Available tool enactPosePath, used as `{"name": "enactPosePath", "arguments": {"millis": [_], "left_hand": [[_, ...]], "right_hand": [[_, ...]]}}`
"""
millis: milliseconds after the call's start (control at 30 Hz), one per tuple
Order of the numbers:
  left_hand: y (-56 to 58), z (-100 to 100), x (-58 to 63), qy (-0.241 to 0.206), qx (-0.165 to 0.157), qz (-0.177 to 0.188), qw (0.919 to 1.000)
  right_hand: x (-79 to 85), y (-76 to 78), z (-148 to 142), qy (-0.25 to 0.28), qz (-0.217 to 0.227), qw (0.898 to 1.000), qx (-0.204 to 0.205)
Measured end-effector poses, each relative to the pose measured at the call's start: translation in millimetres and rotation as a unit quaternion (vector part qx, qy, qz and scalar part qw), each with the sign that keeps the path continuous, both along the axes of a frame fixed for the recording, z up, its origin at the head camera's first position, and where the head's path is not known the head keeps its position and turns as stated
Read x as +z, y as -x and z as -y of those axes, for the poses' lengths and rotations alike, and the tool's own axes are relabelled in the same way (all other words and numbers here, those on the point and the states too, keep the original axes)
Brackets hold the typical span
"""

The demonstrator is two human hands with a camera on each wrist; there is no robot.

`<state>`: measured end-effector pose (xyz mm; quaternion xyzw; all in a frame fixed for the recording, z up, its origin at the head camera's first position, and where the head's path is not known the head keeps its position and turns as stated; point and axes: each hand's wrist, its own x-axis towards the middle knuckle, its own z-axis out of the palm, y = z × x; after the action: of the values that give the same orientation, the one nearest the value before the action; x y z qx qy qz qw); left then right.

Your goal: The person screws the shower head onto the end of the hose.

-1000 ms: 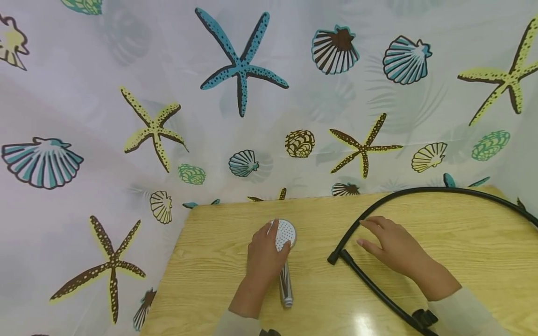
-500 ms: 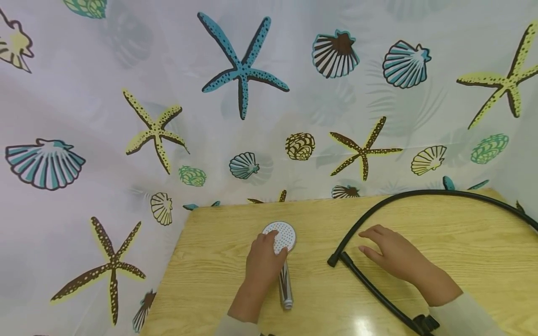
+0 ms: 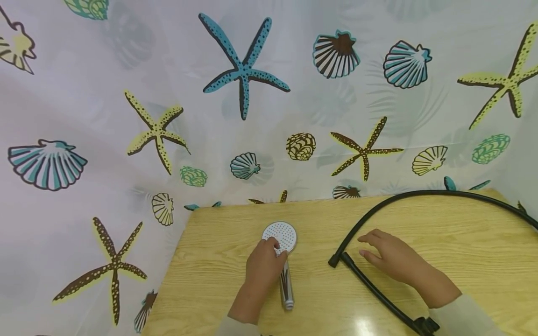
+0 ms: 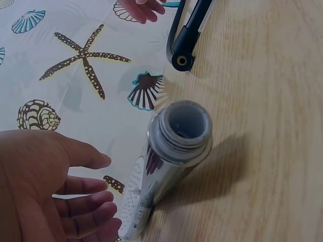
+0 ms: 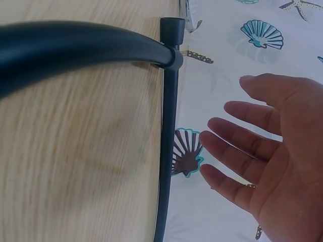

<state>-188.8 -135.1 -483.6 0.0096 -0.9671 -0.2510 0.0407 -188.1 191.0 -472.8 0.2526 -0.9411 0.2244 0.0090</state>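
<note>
A shower head (image 3: 286,235) with a white dotted face and chrome handle lies face up on the wooden table (image 3: 214,247). My left hand (image 3: 264,266) hovers beside its neck, fingers relaxed and overlapping the face's lower edge in the head view. The left wrist view shows a gap between those fingers and the handle, whose hollow threaded end (image 4: 187,123) points at the camera. To the right lies a black shower hose (image 3: 378,205), its two ends close together. My right hand (image 3: 391,256) hangs inside the hose's curve, fingers loosely bent and holding nothing.
Behind and left of the table hangs a white curtain (image 3: 252,186) printed with shells and starfish. The hose arcs along the table's back edge and out past the right side. A black fitting (image 3: 426,324) sits by the right sleeve.
My left hand has drawn back slightly toward me, baring more of the shower head's face. My right hand has dropped a little nearer. The shower head and hose stay in place.
</note>
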Motion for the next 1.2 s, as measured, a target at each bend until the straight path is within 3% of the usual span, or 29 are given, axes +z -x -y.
{"name": "enactPosePath", "arguments": {"millis": [367,833,1200], "left_hand": [[0.6,-3.2,-4.0,0.006,0.007,0.033,0.9994],[-1.2,-1.5,-6.6,-0.022,-0.005,0.05,0.9985],[-5.7,-2.0,-9.7,-0.034,0.015,0.076,0.9964]], "right_hand": [[0.1,-3.5,5.6,0.035,0.052,0.998,0.008],[-4.8,-6.2,10.1,0.041,0.075,0.996,0.013],[-9.8,-7.1,15.4,0.038,0.107,0.994,0.001]]}}
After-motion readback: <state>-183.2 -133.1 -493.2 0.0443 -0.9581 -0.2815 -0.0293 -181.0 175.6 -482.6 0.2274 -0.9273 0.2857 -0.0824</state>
